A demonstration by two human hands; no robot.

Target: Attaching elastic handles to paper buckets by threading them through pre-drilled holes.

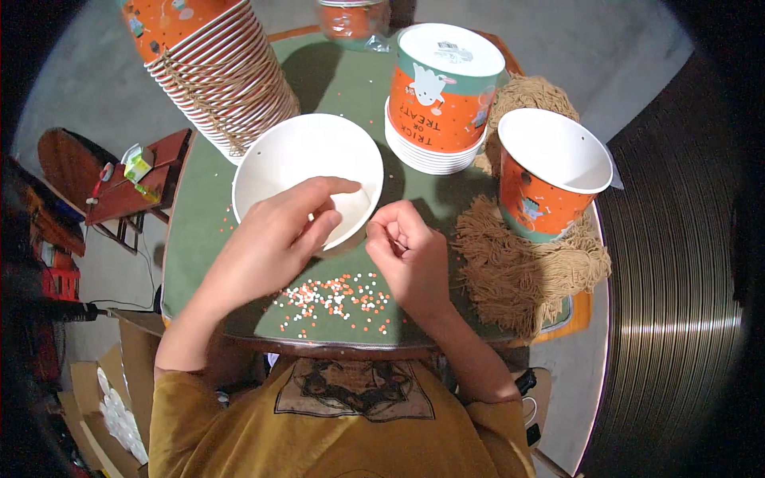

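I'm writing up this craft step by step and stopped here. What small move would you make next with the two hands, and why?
Probably bring the right hand over to the rim of the white bucket. The left hand already grips that rim at its near edge, while the right hand's fingertips are pinched together just beside it; what they pinch is too small to tell. Loose tan cord and scattered beads lie close by.

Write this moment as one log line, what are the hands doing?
left hand: on white bucket rim | right hand: closed, pinching, contents unclear | beads: scattered on green mat
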